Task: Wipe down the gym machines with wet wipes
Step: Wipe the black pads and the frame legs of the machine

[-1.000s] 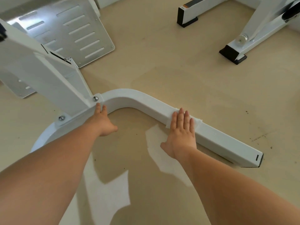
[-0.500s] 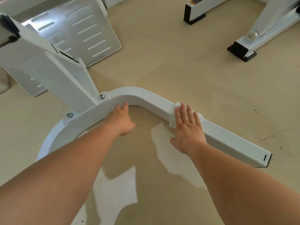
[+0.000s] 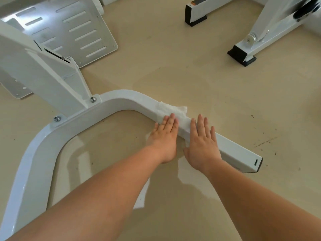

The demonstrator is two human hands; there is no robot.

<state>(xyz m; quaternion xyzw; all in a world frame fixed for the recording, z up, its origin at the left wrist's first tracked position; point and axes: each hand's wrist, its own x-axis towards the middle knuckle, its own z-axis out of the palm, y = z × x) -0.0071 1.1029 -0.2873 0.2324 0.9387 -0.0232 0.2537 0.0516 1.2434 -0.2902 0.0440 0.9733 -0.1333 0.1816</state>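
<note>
head view: both hands lie palm down on the white frame bar (image 3: pixel 121 99) of a gym machine. the bar runs along the floor (image 3: pixel 191 75) from a curved corner to a black end cap (image 3: pixel 259 165).

the left hand (image 3: pixel 164 136) has its fingers straight and close together. its fingertips press on the wet wipe (image 3: pixel 171 109), which is draped over the bar and sticks out beyond the fingertips on the far side.

the right hand (image 3: pixel 203 141) is just beside the left one, apart from it. its fingers are straight and a little spread, flat on the bar, and it holds nothing. i cannot tell if the wipe reaches under it.

to the left of the left fingers the bar bends, and there 2 bolts (image 3: pixel 93 99) fix a slanted white post (image 3: pixel 43 66). well beyond the fingertips a slotted metal plate (image 3: pixel 78 28) lies on the floor, and also the black-capped foot (image 3: pixel 241 56) of another machine.
</note>
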